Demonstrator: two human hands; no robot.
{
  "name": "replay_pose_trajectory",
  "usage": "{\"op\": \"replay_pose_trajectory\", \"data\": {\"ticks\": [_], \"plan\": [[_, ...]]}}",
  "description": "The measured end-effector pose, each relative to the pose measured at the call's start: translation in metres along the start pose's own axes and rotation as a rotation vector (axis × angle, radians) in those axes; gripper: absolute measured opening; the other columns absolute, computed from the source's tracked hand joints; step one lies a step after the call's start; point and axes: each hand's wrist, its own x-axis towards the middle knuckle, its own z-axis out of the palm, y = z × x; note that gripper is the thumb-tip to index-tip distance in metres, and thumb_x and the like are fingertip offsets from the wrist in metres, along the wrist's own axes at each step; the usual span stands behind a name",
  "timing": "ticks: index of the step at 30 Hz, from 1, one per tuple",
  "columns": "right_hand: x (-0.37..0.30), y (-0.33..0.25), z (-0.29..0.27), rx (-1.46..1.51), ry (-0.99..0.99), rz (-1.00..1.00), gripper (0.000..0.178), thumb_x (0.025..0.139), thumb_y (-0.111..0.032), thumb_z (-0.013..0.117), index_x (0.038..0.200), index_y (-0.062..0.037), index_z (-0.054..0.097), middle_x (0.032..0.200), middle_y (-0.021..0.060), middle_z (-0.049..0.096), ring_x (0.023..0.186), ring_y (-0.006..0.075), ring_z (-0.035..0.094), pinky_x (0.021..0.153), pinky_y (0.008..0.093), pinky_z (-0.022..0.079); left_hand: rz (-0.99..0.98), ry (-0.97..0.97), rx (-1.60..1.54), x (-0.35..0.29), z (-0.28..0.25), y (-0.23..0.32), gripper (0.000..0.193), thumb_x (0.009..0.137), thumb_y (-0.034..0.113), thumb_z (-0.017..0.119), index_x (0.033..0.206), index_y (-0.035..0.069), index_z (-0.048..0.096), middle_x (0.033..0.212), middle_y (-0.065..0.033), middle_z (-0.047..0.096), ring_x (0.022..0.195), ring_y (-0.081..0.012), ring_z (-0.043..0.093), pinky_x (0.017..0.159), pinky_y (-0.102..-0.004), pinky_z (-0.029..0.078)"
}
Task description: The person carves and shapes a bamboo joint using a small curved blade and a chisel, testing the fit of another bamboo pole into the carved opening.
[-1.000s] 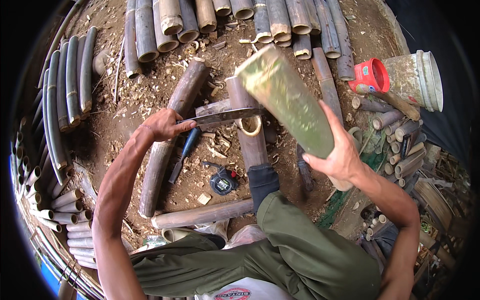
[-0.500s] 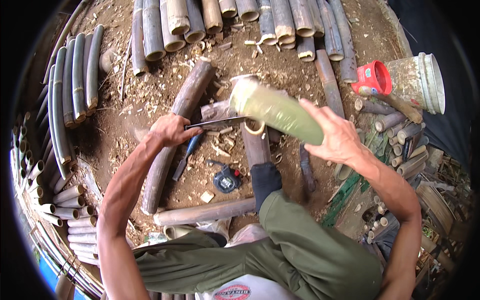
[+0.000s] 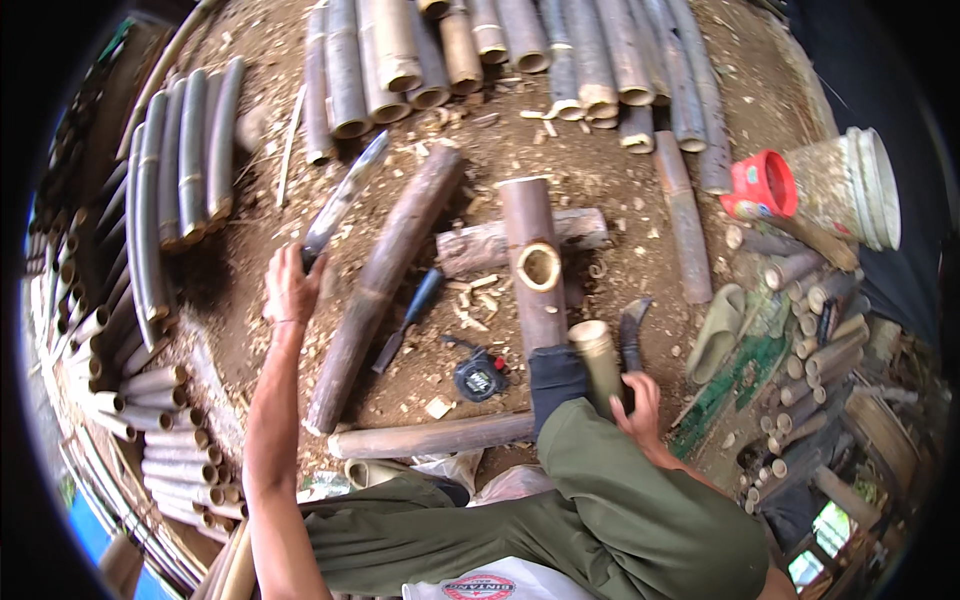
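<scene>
Long, dark-handled steel knife (image 3: pixel 348 188) lies left of the long brown bamboo pole (image 3: pixel 385 285); left hand (image 3: pixel 290 288) at its handle, firmness of grip not determinable. Pale green bamboo length (image 3: pixel 598 362) beside the leg (image 3: pixel 630 465); right hand (image 3: pixel 640 405) at its lower side, grasp likewise unclear. Holed brown bamboo tube (image 3: pixel 541 312) crosses rough log (image 3: pixel 475 248). Rightward, red plastic tub (image 3: pixel 742 180) adjoins stained whitish bucket (image 3: pixel 820 180); contents indiscernible. Blue-handled chisel (image 3: pixel 408 320) lies between pole and tube.

One long grey-bladed knife (image 3: pixel 352 188), tip pointing away; one short tan-green bamboo cylinder (image 3: pixel 597 362), pale end uppermost; one brown bamboo tube (image 3: pixel 527 222), oval hole facing up, crossing a rough brown log (image 3: pixel 468 250).
</scene>
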Motion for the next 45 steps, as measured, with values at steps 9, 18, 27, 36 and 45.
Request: {"op": "replay_pose_trajectory", "data": {"ticks": [9, 18, 27, 36, 45], "plan": [[0.215, -0.042, 0.027, -0.055, -0.2, -0.085, 0.05, 0.081, -0.031, 0.075, 0.123, -0.0081, 0.06, 0.115, 0.0163, 0.055, 0.109, 0.0348, 0.057, 0.091, 0.0447, 0.05, -0.131, -0.17, 0.186, 0.017, 0.037, 0.028, 0.062, 0.089, 0.048, 0.067, 0.132, 0.008, 0.049, 0.122, -0.0148, 0.054, 0.112, -0.0286, 0.053, 0.101, -0.0482, 0.04], [0.172, -0.012, 0.015, 0.481, -0.069, 0.359, 0.028, 0.079, -0.012, 0.08, 0.093, -0.0035, 0.057, 0.074, 0.008, 0.063, 0.064, 0.0182, 0.065, 0.057, 0.0354, 0.053, -0.234, -0.595, -0.211, -0.059, -0.004, 0.095, 0.101, 0.072, 0.025, 0.08, 0.152, 0.004, 0.022, 0.137, -0.0268, 0.046, 0.128, -0.045, 0.044, 0.105, -0.0499, 0.042], [0.22, 0.058, -0.307, 1.122, 0.828, 0.126, 0.021, 0.091, -0.025, 0.07, 0.086, -0.0057, 0.064, 0.067, 0.0048, 0.063, 0.055, 0.0148, 0.06, 0.052, 0.0295, 0.051, -0.012, -0.294, -0.395, -0.048, -0.029, 0.056, 0.094, 0.066, 0.021, 0.071, 0.149, 0.001, 0.03, 0.133, -0.0303, 0.048, 0.125, -0.0444, 0.047, 0.106, -0.049, 0.038], [0.224, -0.083, -0.218, 0.76, 0.362, -0.207, 0.027, 0.093, -0.026, 0.062, 0.09, -0.0001, 0.066, 0.082, 0.0056, 0.068, 0.08, 0.0158, 0.064, 0.072, 0.0299, 0.053, -0.152, -0.428, -1.266, 0.042, -0.121, 0.185, 0.076, 0.086, 0.029, 0.07, 0.143, -0.006, 0.035, 0.126, -0.0202, 0.055, 0.11, -0.0245, 0.056, 0.098, -0.0358, 0.046], [0.207, -0.143, -0.082, 0.883, 0.05, 0.001, 0.099, 0.075, -0.04, 0.08, 0.143, 0.008, 0.027, 0.131, 0.0261, 0.05, 0.12, 0.0344, 0.052, 0.1, 0.0438, 0.047, 0.269, -0.589, -1.118, 0.077, -0.131, 0.293, 0.085, 0.094, 0.053, 0.059, 0.149, -0.003, 0.028, 0.146, -0.0315, 0.039, 0.136, -0.0387, 0.042, 0.111, -0.0443, 0.038]]}}
